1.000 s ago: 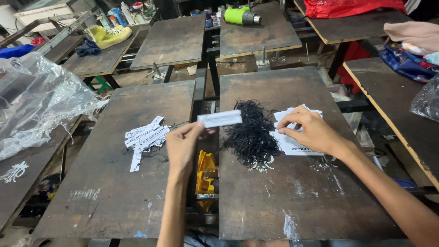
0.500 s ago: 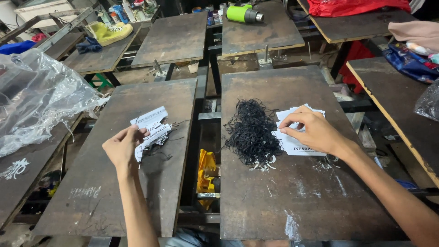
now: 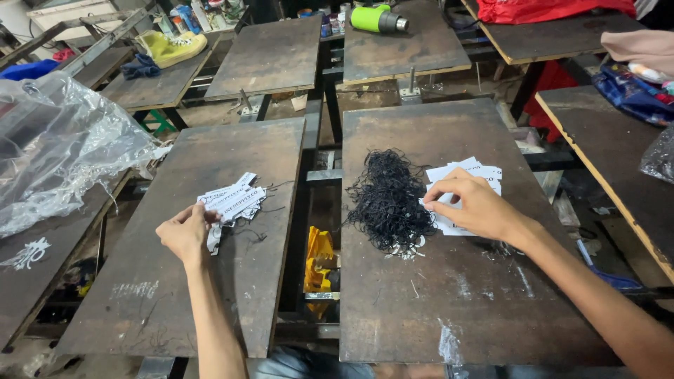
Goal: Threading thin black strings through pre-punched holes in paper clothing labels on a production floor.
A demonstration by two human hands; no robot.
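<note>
Room: we look down on a workshop with about seven dark, worn work boards on metal frames; two sit right before us with a narrow gap between them.
Left surface (image 3: 175,309): one loose heap of white paper tags (image 3: 232,202) lies on its upper middle; we cannot count the single tags. The lower half of this board is bare, scuffed wood.
Right surface (image 3: 449,316): one tangled pile of black strings (image 3: 387,200) sits near its left edge, and one stack of white tags (image 3: 463,189) lies just to the right of it, touching the pile's fringe. The lower half and the far top of this board are bare.
Left hand (image 3: 184,233): we have it at the lower edge of the left heap, fingers curled in and touching the nearest tags; we cannot tell whether it pinches one.
Right hand (image 3: 474,203): it rests flat on the right stack, fingertips bent down onto the paper beside the strings, gripping nothing that we can see.
Gap: one yellow thing (image 3: 319,256) shows down between the two boards.
Left edge: one crumpled clear plastic sheet (image 3: 63,151) spreads over the neighbouring board, well apart from the left heap.
Far boards: one green cylinder (image 3: 379,19) lies on the board behind, one red bag (image 3: 547,10) at the top right.
</note>
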